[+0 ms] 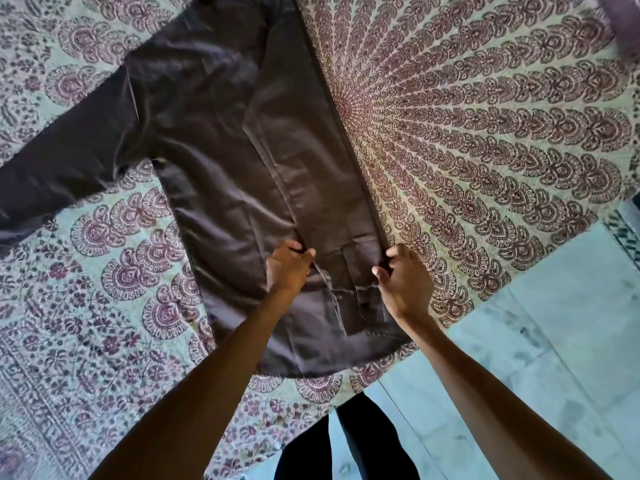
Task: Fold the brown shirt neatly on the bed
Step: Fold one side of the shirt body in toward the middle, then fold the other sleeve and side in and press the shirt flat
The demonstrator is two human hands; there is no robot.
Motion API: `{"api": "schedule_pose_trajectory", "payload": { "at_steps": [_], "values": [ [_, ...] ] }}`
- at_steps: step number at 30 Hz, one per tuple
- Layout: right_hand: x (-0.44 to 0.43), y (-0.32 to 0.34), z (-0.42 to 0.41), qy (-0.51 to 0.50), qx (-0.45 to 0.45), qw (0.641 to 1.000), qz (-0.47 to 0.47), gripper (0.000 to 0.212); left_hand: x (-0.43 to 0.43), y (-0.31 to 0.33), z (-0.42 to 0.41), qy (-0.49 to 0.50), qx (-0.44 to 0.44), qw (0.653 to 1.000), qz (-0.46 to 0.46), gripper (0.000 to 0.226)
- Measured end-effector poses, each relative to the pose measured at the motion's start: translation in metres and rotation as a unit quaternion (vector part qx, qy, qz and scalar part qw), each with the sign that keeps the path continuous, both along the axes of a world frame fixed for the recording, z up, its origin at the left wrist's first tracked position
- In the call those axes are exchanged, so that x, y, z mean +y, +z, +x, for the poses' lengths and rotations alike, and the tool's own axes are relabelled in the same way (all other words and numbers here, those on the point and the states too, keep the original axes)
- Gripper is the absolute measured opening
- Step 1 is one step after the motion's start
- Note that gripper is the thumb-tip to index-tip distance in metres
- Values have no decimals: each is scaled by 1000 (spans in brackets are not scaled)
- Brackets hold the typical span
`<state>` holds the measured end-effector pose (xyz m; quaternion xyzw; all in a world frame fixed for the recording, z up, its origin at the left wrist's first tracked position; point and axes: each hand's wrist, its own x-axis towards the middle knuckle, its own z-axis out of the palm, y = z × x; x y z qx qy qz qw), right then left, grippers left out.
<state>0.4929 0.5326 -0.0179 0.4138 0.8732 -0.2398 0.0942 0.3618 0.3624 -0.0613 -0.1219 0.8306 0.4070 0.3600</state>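
Note:
The brown shirt (221,157) lies spread on the bed (485,140), which is covered by a patterned sheet. The shirt's hem is nearest me and its collar end is at the top. Its right side is folded in along a straight edge, with the folded sleeve and cuff lying on top near the hem. The other sleeve stretches out to the left edge of the frame. My left hand (289,266) pinches the folded fabric near the middle of the lower shirt. My right hand (403,277) grips the folded right edge beside the cuff.
The bed's corner ends at the lower right, where a pale tiled floor (554,323) shows. My dark trouser legs (346,445) stand against the bed's front edge. A purplish cloth (623,22) sits at the top right corner.

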Motion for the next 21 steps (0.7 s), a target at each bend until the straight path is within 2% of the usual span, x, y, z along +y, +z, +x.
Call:
{"api": "schedule_pose_trajectory", "payload": {
  "at_steps": [2,6,9,12,16,21],
  "values": [
    [-7,5,-11,-11,44,999,15,33,-13,-3,-12,5,35,999,-9,25],
    [-30,8,-59,-22,82,993,-79,19,-42,13,-54,7,106,994,-38,9],
    [-61,6,-108,-6,108,983,-148,10,-72,12,-105,-49,143,987,-60,17],
    [-100,2,-163,19,116,974,-193,7,-97,14,-164,-41,203,974,-87,14],
    [-157,-8,-243,62,100,977,-180,12,-125,23,-249,-45,299,945,-125,19],
    [-213,-22,-321,149,72,981,-101,26,-149,8,-340,-117,346,914,-175,26]
  ]
}}
